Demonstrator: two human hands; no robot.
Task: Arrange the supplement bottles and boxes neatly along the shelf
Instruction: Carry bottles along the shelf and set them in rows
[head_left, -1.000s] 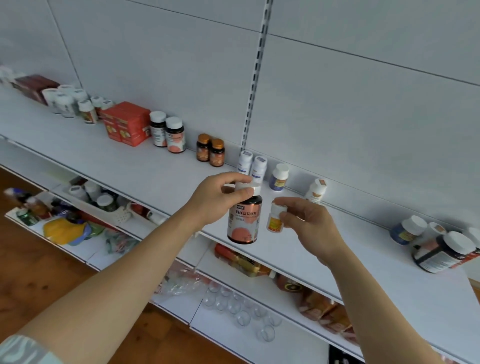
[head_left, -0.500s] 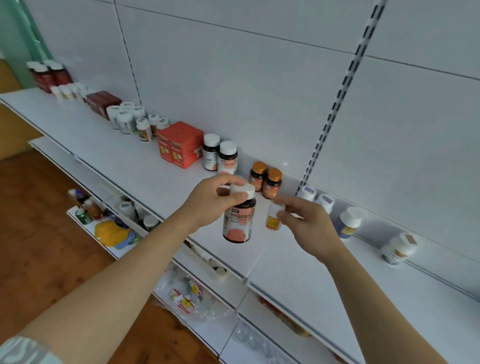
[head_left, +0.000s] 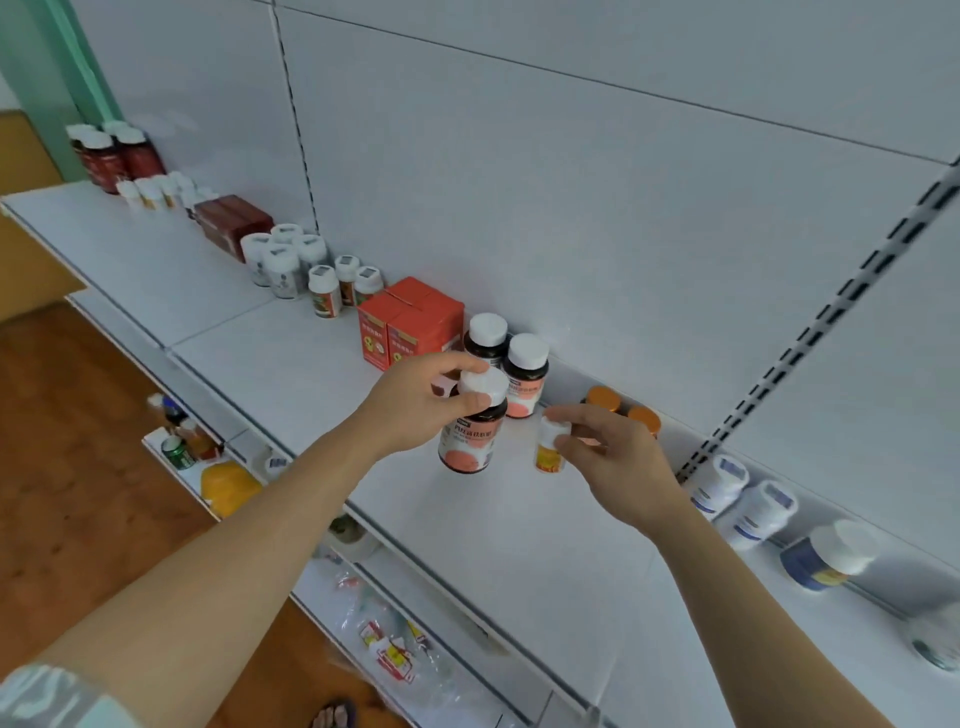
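**Both bottles carried left to the matching pair**

Your left hand (head_left: 415, 405) grips the dark pink-label bottle (head_left: 471, 431) by its cap, now just before its two twins (head_left: 509, 364) beside the red boxes (head_left: 410, 325). Your right hand (head_left: 608, 457) pinches the small yellow-label bottle (head_left: 549, 447). Half a second ago both were further right; set down next.

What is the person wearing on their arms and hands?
Almost nothing. Both forearms are bare, and the left hand and right hand wear no gloves, rings or watch that can be seen. Only the left arm shows clothing: a short pale sleeve with a grey-and-white pattern at the picture's bottom corner.
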